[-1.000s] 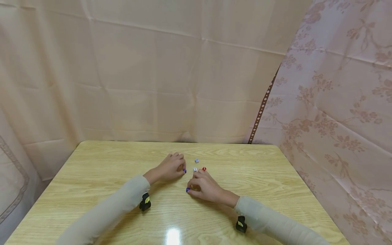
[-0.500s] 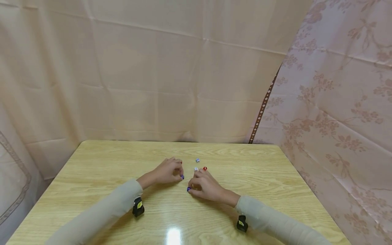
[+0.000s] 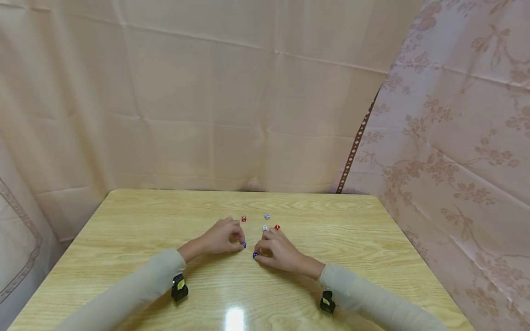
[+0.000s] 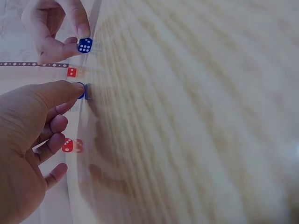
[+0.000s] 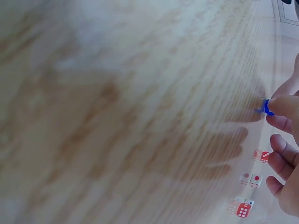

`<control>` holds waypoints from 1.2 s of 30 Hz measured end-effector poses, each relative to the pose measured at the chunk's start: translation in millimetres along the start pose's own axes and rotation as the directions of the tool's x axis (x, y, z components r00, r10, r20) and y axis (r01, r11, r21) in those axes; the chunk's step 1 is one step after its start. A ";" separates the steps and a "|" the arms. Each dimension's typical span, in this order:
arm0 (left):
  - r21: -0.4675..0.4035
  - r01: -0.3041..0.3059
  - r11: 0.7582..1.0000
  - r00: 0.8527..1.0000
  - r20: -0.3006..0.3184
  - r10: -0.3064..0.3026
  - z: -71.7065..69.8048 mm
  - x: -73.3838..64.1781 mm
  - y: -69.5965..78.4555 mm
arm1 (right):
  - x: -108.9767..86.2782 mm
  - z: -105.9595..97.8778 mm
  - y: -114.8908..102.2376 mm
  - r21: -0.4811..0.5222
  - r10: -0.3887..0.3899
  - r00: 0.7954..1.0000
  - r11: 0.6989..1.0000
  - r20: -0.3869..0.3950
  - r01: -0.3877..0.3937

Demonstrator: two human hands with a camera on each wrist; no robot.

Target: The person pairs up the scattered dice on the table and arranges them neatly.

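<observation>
My left hand [image 3: 223,236] pinches a blue die [image 3: 244,245] between thumb and fingertip, close over the tabletop. In the left wrist view the thumb of the left hand [image 4: 32,130] hides most of that die [image 4: 81,90]. Just to the right, my right hand [image 3: 279,252] pinches a second blue die [image 3: 255,255], whose white pips show in the left wrist view [image 4: 84,45]. A red die [image 3: 244,219] sits beyond the left hand. By the right hand's outer fingers are a white die [image 3: 265,228] and another red die [image 3: 277,227]. Farther back lies a second white die [image 3: 267,216].
A light wood-grain table [image 3: 145,216] carries everything, its far edge against a beige curtain [image 3: 186,115]. A floral cloth [image 3: 455,161] hangs along the right side. Each sleeved wrist wears a small black device [image 3: 180,288].
My left hand has moved left and nearer to me with its blue die, uncovering the red die behind it. The right hand has stayed almost in place, still pinching its blue die.
</observation>
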State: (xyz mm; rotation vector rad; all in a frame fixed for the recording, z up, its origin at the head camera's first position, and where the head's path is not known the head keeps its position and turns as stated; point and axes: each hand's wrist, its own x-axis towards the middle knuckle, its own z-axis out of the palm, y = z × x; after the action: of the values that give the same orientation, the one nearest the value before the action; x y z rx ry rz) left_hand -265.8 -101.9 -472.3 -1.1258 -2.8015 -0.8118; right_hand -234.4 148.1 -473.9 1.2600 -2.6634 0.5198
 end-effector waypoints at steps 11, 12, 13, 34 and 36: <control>-0.017 0.011 1.000 1.000 0.011 -0.011 5.5 -6.6 8.3 | -0.9 -1.4 0.6 0.004 0.002 1.000 1.000 0.001 -0.002; -0.017 0.009 1.000 1.000 0.009 -0.009 6.0 -6.8 8.9 | -0.9 -1.6 0.6 0.005 0.004 1.000 1.000 0.003 -0.004; -0.017 0.008 1.000 1.000 0.008 -0.008 6.2 -7.0 9.9 | -0.9 -1.8 0.6 0.004 0.008 1.000 1.000 0.007 -0.008; -0.015 -0.029 0.999 1.000 0.007 0.029 14.7 -6.1 22.3 | -2.0 -0.2 1.4 0.004 0.022 1.000 1.000 0.015 -0.022; -0.014 -0.033 0.999 0.999 0.005 0.033 15.6 -5.6 22.7 | -2.0 -0.4 1.3 0.004 0.024 1.000 1.000 0.014 -0.024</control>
State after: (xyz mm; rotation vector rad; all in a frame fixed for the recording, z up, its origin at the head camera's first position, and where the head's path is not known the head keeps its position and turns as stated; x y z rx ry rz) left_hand -244.2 -84.4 -476.5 -1.1744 -2.7780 -0.8276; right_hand -234.2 150.4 -474.4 1.2390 -2.6937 0.5224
